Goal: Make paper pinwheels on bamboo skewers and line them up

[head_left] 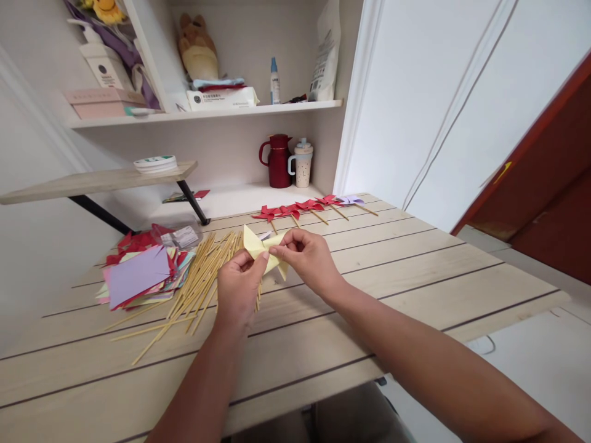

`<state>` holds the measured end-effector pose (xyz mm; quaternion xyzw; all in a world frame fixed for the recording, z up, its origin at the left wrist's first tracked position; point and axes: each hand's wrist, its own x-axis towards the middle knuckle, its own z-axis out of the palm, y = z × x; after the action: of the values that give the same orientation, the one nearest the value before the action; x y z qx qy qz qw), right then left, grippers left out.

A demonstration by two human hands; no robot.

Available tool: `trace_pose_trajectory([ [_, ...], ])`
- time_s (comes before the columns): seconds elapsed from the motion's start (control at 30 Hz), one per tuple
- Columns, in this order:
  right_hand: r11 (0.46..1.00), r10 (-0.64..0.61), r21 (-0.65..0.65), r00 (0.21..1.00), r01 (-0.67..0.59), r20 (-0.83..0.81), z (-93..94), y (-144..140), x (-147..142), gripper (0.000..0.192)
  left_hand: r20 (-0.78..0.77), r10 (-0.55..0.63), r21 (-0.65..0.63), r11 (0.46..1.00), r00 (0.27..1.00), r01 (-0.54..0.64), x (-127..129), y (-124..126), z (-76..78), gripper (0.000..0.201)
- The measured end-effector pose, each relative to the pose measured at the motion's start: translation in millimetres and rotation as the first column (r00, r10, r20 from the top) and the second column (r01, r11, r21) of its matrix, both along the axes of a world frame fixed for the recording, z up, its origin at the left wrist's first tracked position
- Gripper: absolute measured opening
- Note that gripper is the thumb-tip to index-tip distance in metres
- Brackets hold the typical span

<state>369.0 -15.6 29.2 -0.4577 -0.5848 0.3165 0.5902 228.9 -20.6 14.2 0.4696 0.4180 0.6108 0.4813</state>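
A pale yellow paper pinwheel (253, 242) with folded blades is held up over the table between my two hands. My left hand (240, 283) grips its lower left side, thumb on the front and fingers curled behind. On the other side, my right hand (307, 258) pinches the paper near the centre with thumb and forefinger. Whether a pin sits between those fingertips cannot be made out. Loose wooden sticks (203, 283) lie in a spread pile just left of and behind my left hand. Beyond my hands, several red paper pinwheels (309, 206) on sticks lie in a row, with a lilac pinwheel (351, 200) at its right end.
A stack of coloured paper (138, 277) lies on the left, beside a clear plastic packet (182, 235). A raised wooden shelf (106, 181) stands behind it. At the back are a dark red jug (279, 163) and a speckled cup (303, 165).
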Motion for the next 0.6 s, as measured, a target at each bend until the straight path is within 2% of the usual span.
trace_pose_trajectory([
  [0.3,1.000,-0.023,0.006,0.999,0.023,-0.034,-0.5,-0.7,-1.9,0.026,-0.014,-0.027,0.026,0.999,1.000,0.027,-2.5,2.8,-6.4,0.024],
  [0.6,0.999,-0.042,0.015,0.999,0.043,-0.031,1.7,-5.0,-3.0,0.027,0.011,-0.002,0.023,1.000,1.000,0.002,0.6,-0.3,-0.5,0.031],
])
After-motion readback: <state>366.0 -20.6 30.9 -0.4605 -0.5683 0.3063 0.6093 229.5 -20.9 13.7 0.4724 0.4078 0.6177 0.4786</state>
